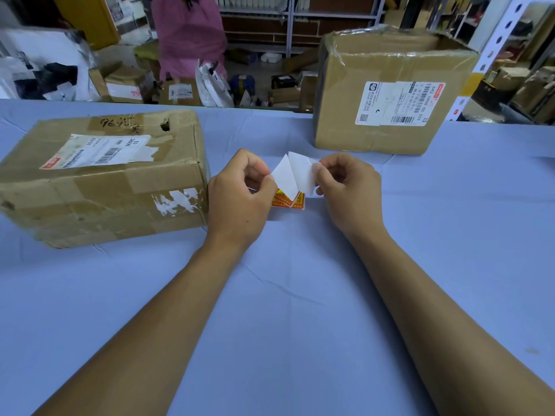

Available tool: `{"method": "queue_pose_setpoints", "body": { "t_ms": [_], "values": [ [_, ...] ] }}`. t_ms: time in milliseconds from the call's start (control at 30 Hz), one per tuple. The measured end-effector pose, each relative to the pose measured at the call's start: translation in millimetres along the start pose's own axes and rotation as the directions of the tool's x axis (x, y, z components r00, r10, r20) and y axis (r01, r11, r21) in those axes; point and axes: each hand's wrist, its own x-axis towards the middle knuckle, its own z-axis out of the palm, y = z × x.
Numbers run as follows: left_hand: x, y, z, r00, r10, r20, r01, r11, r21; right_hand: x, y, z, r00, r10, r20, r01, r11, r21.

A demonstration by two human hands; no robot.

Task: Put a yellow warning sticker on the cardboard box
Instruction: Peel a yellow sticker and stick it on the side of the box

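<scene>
In the head view, the sticker sheet [292,181] was held above the middle of the desk [300,295], between the two boxes. The left hand [240,199] was pinched on one white flap and the right hand [348,190] on the other, fingers narrow. The sheet was folded into a V, its crease running roughly up and down, white backs toward the camera, the yellow-and-red print showing at the lower edge. It was judged that an uneven pull could tear the sticker or let it fold onto itself; the left cardboard box [102,178] lay just beside.
</scene>
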Motion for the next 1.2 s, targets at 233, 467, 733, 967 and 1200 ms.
{"method": "queue_pose_setpoints", "body": {
  "t_ms": [233, 467, 733, 967, 1200],
  "values": [
    [0, 2, 1, 1.0, -0.014, 0.005, 0.014, 1.0, -0.012, 5, 6, -4, 0.988, 0.075, -0.133, -0.091, 0.988, -0.122],
    [-1, 4, 3, 1.0, -0.017, 0.008, 0.017, 1.0, -0.017, 7, 9, -3, 0.981, 0.135, -0.14, -0.152, 0.981, -0.119],
    [-1, 5, 6, 1.0, 0.0, 0.009, 0.001, 0.998, -0.063, -12, -19, -1, 0.929, -0.368, 0.04, 0.37, 0.923, -0.105],
    [-4, 8, 5, 1.0, -0.022, 0.011, 0.024, 0.993, -0.115, -17, -18, 6, 0.877, -0.458, 0.144, 0.479, 0.855, -0.199],
    [-15, 11, 1, 0.999, -0.039, 0.01, 0.04, 0.979, -0.198, -29, -27, 7, 0.901, -0.426, 0.08, 0.428, 0.846, -0.316]
  ]
}}
